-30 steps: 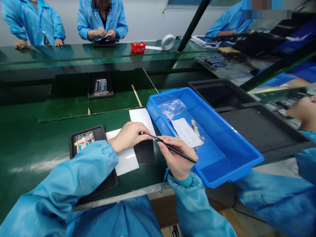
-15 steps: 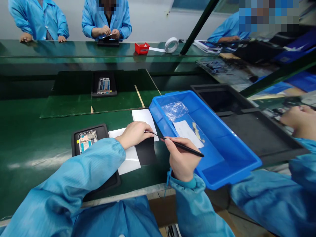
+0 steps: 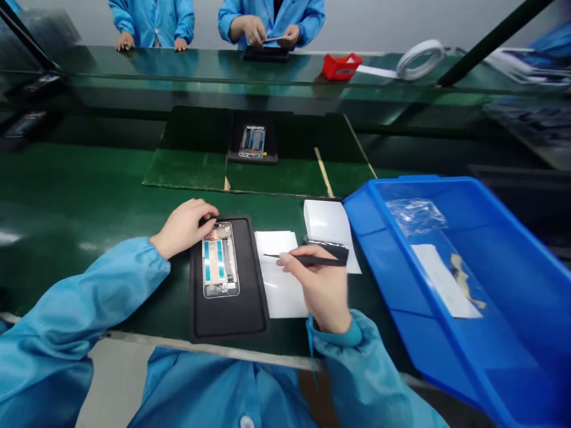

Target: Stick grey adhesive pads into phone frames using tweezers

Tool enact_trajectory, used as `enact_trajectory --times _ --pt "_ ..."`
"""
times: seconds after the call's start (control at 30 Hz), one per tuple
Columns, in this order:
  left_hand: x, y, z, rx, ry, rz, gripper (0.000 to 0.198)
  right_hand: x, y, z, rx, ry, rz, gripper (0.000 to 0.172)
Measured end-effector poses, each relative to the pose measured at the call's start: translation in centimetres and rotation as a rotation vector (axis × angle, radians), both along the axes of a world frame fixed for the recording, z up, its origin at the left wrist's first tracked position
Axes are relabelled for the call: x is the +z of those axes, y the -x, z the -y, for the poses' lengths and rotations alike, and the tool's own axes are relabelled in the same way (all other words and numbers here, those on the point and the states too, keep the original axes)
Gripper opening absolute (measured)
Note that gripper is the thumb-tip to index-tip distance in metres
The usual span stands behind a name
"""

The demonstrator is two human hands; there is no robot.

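My right hand (image 3: 323, 285) is closed around black tweezers (image 3: 307, 260), their thin tip pointing left over a white sheet (image 3: 279, 279). A phone frame (image 3: 220, 267) with blue strips and a clear outline lies in a black tray (image 3: 245, 309) left of that sheet. At the frame's upper left corner rests my left hand (image 3: 185, 226), its thumb and forefinger curled close together; what they hold, if anything, is hidden. Behind my right hand are a dark piece (image 3: 332, 248) and a second white sheet (image 3: 328, 220), curled at its top.
A blue bin (image 3: 446, 333) stands at right, holding a clear plastic bag (image 3: 417, 215) and white paper (image 3: 446, 279). Farther back, another phone frame (image 3: 252, 141) sits in a black tray. Co-workers in blue stand across the bench, near a red box (image 3: 341, 66) and a white roll (image 3: 419, 59).
My left hand has moved left from the tweezers' tip to the phone frame. My right hand still holds the tweezers, now over the white sheet. The view has swung left.
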State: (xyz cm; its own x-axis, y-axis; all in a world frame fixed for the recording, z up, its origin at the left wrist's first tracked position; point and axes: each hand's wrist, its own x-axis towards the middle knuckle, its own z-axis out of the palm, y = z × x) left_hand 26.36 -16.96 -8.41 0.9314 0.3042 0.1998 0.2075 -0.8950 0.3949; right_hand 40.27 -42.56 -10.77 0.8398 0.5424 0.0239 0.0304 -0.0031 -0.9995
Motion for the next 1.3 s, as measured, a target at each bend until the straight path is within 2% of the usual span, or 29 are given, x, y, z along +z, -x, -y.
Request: enact_trajectory --times 0.07,0.17,0.27,0.37,0.67,1.3 --pt "-1.5 2.7 -0.4 0.013 0.004 0.021 0.017 0.0 1.0 -2.7 0.079 0.036 -0.001 0.022" --pt "-3.4 4.9 0.3 -0.002 0.005 0.114 0.017 0.0 2.1 -6.3 0.143 0.097 -0.009 0.023" --pt "-4.5 5.4 1.1 -0.013 0.000 0.155 0.017 -0.2 2.7 -8.8 0.149 0.156 0.004 0.024" --pt "-5.0 5.3 1.3 -0.035 -0.010 0.141 0.018 -0.7 3.1 -10.1 0.151 0.184 0.004 0.023" --pt "-5.2 5.0 1.4 -0.063 -0.046 0.108 0.021 -0.7 3.4 -10.1 0.174 0.283 0.053 0.023" --pt "-5.2 5.0 1.4 -0.069 -0.046 0.092 0.024 -1.0 3.4 -10.1 0.195 0.316 0.087 0.020"
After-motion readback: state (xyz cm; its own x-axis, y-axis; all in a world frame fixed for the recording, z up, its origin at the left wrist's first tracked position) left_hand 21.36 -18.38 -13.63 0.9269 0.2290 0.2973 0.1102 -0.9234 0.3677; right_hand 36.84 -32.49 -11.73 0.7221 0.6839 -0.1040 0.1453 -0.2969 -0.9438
